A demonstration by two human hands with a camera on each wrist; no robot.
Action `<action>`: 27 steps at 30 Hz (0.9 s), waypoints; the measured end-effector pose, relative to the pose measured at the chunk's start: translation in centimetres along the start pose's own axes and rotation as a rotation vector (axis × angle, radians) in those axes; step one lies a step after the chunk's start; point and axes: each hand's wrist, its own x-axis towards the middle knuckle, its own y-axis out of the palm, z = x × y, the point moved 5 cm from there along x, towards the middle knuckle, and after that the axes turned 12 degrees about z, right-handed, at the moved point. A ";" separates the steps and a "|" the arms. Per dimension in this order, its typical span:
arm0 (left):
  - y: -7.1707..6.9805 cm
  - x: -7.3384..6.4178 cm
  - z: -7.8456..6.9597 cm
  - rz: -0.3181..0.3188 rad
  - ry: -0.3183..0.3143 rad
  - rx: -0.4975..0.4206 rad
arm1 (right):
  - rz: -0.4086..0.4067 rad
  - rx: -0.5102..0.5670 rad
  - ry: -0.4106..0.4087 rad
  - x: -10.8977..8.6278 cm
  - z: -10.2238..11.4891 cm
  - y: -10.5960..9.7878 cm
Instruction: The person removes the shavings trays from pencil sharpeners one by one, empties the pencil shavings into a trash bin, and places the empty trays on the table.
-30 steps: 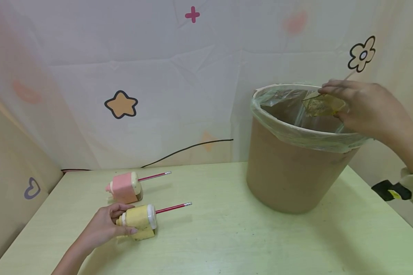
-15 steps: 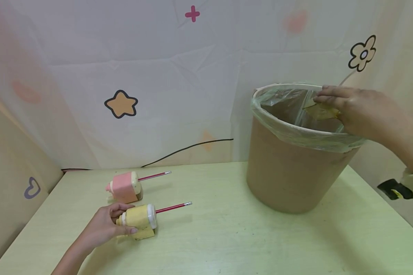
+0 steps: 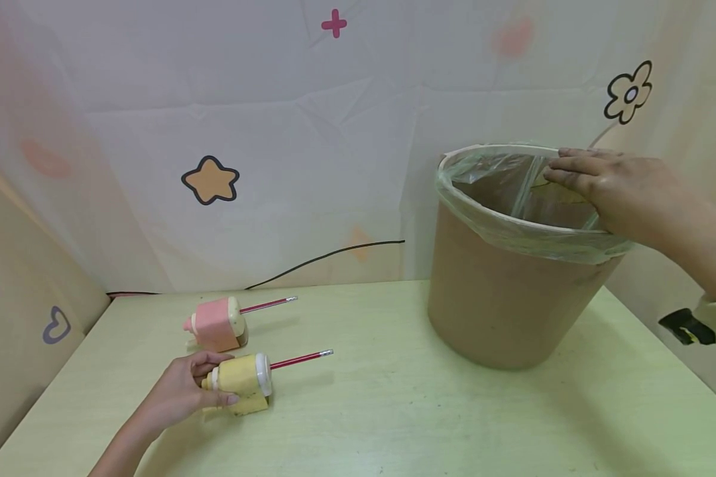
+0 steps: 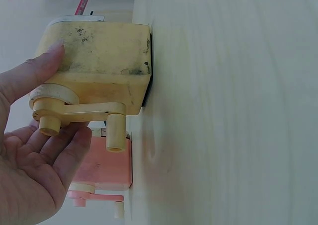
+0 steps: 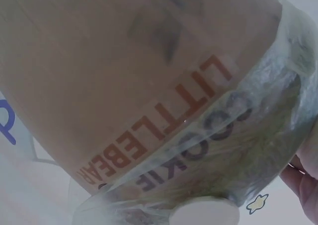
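A yellow hand-crank pencil sharpener point(image 3: 238, 377) stands on the table with a red pencil point(image 3: 301, 360) sticking out of its front. My left hand point(image 3: 181, 391) grips its body, thumb on one side and fingers on the other. In the left wrist view its crank point(image 4: 94, 111) faces the palm. At the right, my right hand point(image 3: 632, 192) hangs over the rim of a brown bin point(image 3: 513, 298). It holds a see-through yellowish shavings drawer point(image 3: 561, 193) down inside the opening, largely hidden by the fingers and dim interior. The right wrist view mainly shows the bin's outside.
Behind the yellow sharpener stands a pink sharpener point(image 3: 215, 324) with another red pencil point(image 3: 268, 305) in it. A clear plastic liner point(image 3: 531, 242) folds over the bin's rim. A printed cloth point(image 3: 310, 165) backs the pale table point(image 3: 382, 411).
My right hand has lowered slightly and turned palm-down over the bin, so the drawer is deeper inside and less visible. The left hand and both sharpeners have stayed put.
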 end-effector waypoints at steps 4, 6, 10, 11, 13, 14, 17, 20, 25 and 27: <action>0.0 0.0 0.0 0.002 0.004 0.004 | -0.009 -0.017 -0.016 -0.1 0.0 0.0; 0.0 0.1 0.0 0.002 0.005 0.005 | -0.005 -0.019 -0.015 -0.1 0.0 0.0; 0.0 0.0 0.0 0.003 0.004 0.001 | 0.003 -0.019 0.013 -0.1 0.1 -0.2; 0.0 0.0 0.0 0.003 0.004 0.000 | 0.000 -0.021 0.021 -0.1 0.1 -0.3; 0.0 0.0 -0.1 0.004 0.001 -0.003 | -0.014 -0.035 0.033 -0.1 0.0 -0.5; 0.0 0.0 -0.1 0.003 -0.001 -0.004 | -0.022 -0.043 0.035 -0.1 0.0 -0.5; 0.1 -0.1 -0.1 0.004 -0.008 -0.006 | -0.067 -0.074 0.015 -0.3 0.1 -0.8; 0.1 -0.1 -0.2 0.005 -0.012 -0.013 | -0.135 -0.098 -0.022 -0.4 0.2 -1.2; 0.2 -0.2 -0.2 0.003 -0.013 -0.013 | -0.161 -0.319 -0.105 -0.7 0.3 -1.2; 0.2 -0.2 -0.3 0.002 -0.013 -0.008 | -0.166 -0.335 -0.115 -0.9 0.2 -1.2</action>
